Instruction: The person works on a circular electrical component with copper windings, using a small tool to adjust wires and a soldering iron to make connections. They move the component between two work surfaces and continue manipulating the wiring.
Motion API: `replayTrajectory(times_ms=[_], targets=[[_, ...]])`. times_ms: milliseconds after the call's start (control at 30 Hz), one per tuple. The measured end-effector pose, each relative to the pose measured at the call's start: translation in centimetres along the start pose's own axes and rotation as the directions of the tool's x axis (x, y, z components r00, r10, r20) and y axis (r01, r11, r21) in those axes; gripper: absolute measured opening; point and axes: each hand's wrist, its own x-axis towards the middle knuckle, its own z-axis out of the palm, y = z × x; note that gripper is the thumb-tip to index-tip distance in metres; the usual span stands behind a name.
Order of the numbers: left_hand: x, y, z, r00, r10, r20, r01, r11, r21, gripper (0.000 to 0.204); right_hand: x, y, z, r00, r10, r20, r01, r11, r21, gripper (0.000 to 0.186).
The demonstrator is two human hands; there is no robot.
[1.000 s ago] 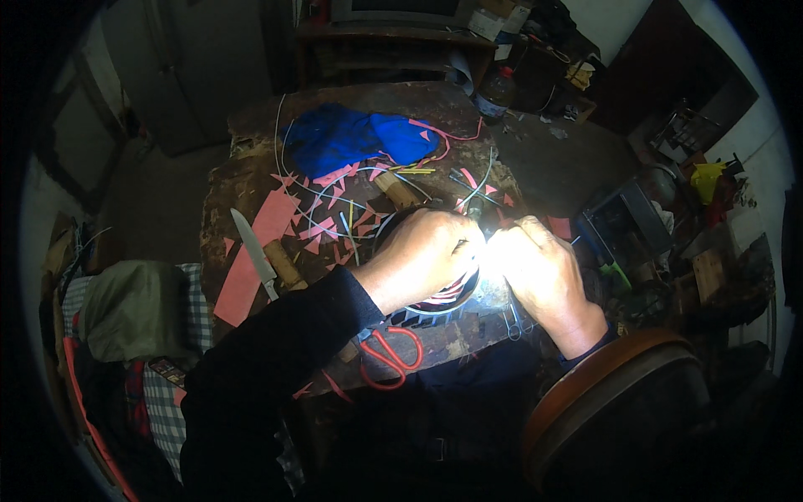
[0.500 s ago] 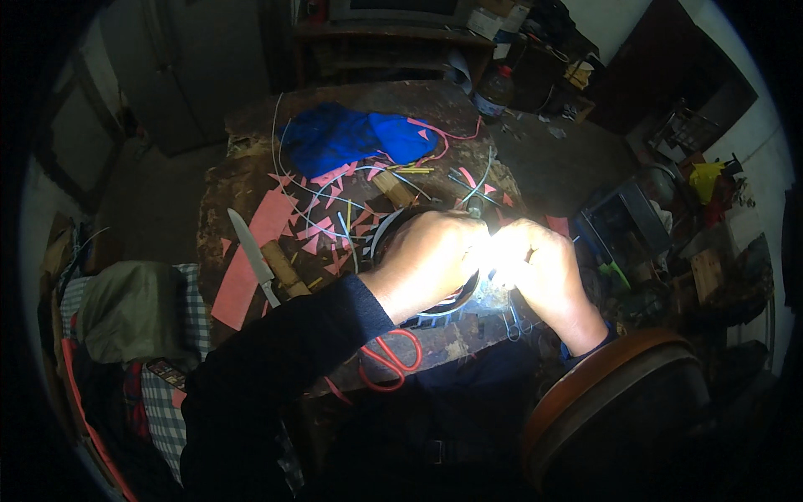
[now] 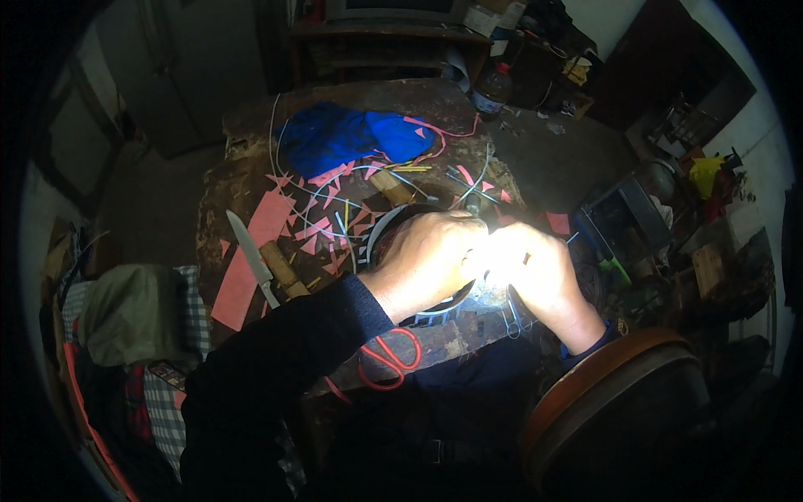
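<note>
My left hand reaches over a round, finned metal housing, which looks like a motor body. Its fingers are closed in a pinch at the housing's right side. Beside it, my right hand is closed too, its fingertips almost meeting the left ones. Strong glare washes out the fingertips, so whatever they hold is hidden. The left hand covers most of the housing's opening. Red-handled scissors lie just below the housing. Near my right wrist is a small tool with thin looped handles.
Left on the worn table are a knife, a pink sheet and wooden blocks. Pink scraps and pale wires lie behind the housing, near a blue cloth. A bottle stands beyond the far right corner.
My right hand has shifted slightly and its fingers have turned, while the glare on it has spread. The left hand has hardly moved.
</note>
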Motion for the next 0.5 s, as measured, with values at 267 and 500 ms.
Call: replayTrajectory(times_ms=[267, 500], targets=[[0.1, -0.1, 0.1, 1.0, 0.002, 0.006, -0.002, 0.999, -0.036, 0.007, -0.4, 1.2, -1.0, 0.89, -0.435, 0.135, 0.443, 0.756, -0.481, 0.015], [0.3, 0.1, 0.0, 0.998, 0.061, -0.016, -0.062, 0.997, -0.055, 0.01, -0.4, 1.5, -0.4, 0.928, -0.367, 0.06, 0.363, 0.858, -0.364, 0.013]])
